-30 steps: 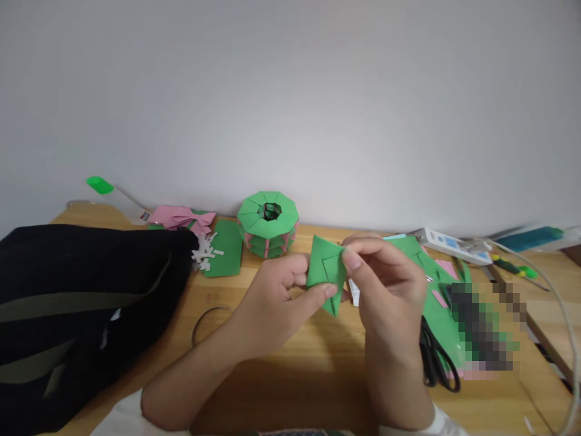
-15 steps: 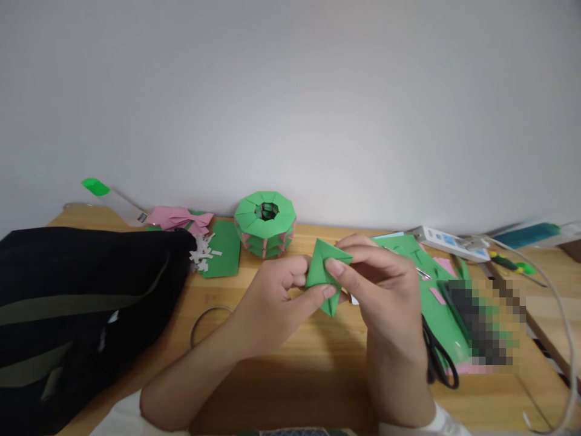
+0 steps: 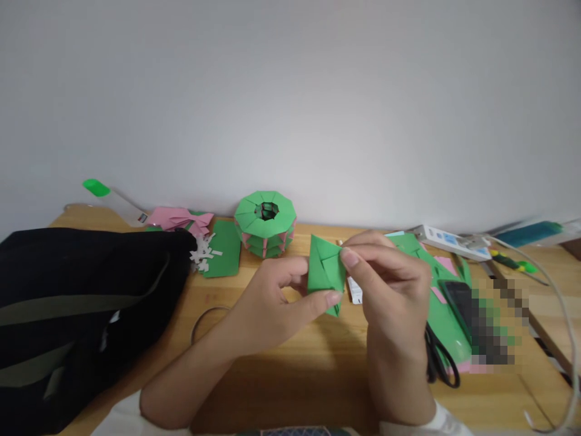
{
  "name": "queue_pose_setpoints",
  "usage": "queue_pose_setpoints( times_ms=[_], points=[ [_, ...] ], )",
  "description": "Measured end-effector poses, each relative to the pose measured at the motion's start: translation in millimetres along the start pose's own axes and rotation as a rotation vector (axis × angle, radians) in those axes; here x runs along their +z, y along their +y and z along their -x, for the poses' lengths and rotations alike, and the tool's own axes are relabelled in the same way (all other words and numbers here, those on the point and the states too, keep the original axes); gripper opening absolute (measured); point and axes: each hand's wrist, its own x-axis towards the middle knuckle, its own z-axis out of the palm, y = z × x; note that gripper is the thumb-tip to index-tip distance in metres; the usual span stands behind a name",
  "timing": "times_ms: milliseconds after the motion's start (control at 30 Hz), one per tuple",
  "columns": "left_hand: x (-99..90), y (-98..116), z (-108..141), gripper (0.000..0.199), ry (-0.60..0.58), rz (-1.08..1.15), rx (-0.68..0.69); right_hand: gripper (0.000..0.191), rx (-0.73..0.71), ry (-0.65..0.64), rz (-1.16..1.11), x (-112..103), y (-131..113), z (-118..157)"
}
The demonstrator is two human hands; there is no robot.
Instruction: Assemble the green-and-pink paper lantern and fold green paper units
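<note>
Head view: left hand and right hand, nearly closed, pinch pointed folded green paper right of a hollow green-and-pink paper ring.

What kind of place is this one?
Probably a paper-craft spot at a wooden tabletop by a wall: there's a round green-and-pink paper model, little white strips and a folded green paper held up.

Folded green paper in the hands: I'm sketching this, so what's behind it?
Fingers of the left hand reach behind the folded green paper; their tips are covered. A white printed item shows partly past its right edge. Anything else directly behind is hidden.
</note>
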Motion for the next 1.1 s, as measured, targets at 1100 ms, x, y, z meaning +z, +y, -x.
queue_pose_setpoints(
  times_ms=[1100],
  points=[
    [-2.4,-9,0,0.034,0.434,-0.416,0.243,0.016,-0.022,-0.070,0.107,2,-4,3]
  ],
)
